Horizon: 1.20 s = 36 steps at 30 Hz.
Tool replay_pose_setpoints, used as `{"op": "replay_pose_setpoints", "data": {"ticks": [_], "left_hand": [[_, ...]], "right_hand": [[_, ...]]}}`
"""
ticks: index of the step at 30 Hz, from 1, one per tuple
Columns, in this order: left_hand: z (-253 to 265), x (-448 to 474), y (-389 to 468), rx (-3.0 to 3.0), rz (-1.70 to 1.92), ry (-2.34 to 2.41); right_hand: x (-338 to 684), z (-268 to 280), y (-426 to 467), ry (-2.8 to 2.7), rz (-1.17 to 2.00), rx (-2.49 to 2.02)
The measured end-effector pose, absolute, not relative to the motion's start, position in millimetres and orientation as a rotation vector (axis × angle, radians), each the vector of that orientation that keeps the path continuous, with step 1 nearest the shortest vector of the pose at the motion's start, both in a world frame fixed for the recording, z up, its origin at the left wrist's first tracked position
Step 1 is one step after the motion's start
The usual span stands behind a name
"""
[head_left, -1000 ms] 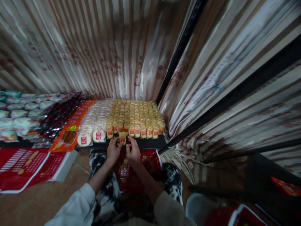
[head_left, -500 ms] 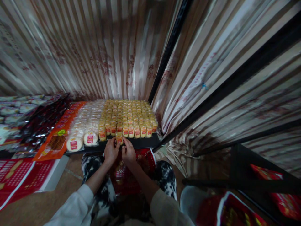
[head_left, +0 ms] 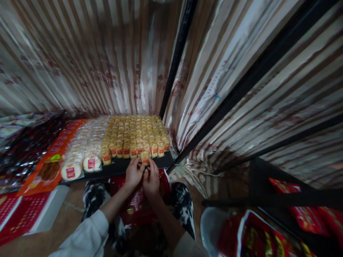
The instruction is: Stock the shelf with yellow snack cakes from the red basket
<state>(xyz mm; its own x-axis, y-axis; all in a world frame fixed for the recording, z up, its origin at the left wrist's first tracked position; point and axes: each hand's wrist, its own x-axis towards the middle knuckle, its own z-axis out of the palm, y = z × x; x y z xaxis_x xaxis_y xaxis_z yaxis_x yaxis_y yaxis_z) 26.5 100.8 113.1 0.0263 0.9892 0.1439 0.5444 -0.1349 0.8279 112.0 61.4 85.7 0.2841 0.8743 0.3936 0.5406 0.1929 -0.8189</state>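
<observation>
Between my fingertips is a small yellow wrapped snack (head_left: pixel 145 157) with a red label, held at the front edge of the black shelf (head_left: pixel 118 166). My left hand (head_left: pixel 134 174) pinches its left side, and my right hand (head_left: pixel 151 177) grips it from the right. Just behind it stand close rows of the same yellow packets (head_left: pixel 128 132), their red labels facing me. To their left lie rows of round white wrapped cakes (head_left: pixel 92 162), with red labels on the front ones. Below my hands, a red bag (head_left: pixel 139 207) lies between my knees, with a yellow packet visible on it.
An orange snack bag (head_left: pixel 50 157) and dark shiny packets (head_left: pixel 26 142) lie at the left. Black metal bars (head_left: pixel 225 103) slant across the right, before a striped curtain (head_left: pixel 120 64). A red bag with a white rim (head_left: pixel 241 232) sits at the lower right.
My hands and the held yellow packet have shifted right along the front row. The view has turned a little, so the shelf goods appear further left.
</observation>
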Motion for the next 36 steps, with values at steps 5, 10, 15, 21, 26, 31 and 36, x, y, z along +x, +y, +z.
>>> {"op": "replay_pose_setpoints", "data": {"ticks": [5, 10, 15, 21, 26, 31, 36], "left_hand": [[115.4, 80.3, 107.6, 1.766, 0.946, 1.461], [118.1, 118.5, 117.8, 1.828, 0.863, 1.459], [121.9, 139.5, 127.0, 1.920, 0.778, 1.510], [122.4, 150.7, 130.7, 1.921, 0.715, 1.542], [122.2, 153.8, 133.0, 1.841, 0.773, 1.491], [122.5, 154.6, 133.1, 1.760, 0.880, 1.409], [116.8, 151.5, 127.5, 1.720, 0.962, 1.390]], "right_hand": [[148.8, 87.4, 58.9, -1.259, 0.287, -1.566], [172.9, 79.3, 59.0, -1.153, 0.329, -1.608], [184.3, 68.4, 60.2, -1.109, 0.467, -1.573], [193.9, 60.7, 69.3, -1.076, 0.528, -1.508], [196.5, 56.0, 77.1, -1.060, 0.477, -1.474], [197.6, 47.5, 83.6, -1.097, 0.444, -1.470], [198.8, 40.8, 88.5, -1.121, 0.463, -1.474]]}}
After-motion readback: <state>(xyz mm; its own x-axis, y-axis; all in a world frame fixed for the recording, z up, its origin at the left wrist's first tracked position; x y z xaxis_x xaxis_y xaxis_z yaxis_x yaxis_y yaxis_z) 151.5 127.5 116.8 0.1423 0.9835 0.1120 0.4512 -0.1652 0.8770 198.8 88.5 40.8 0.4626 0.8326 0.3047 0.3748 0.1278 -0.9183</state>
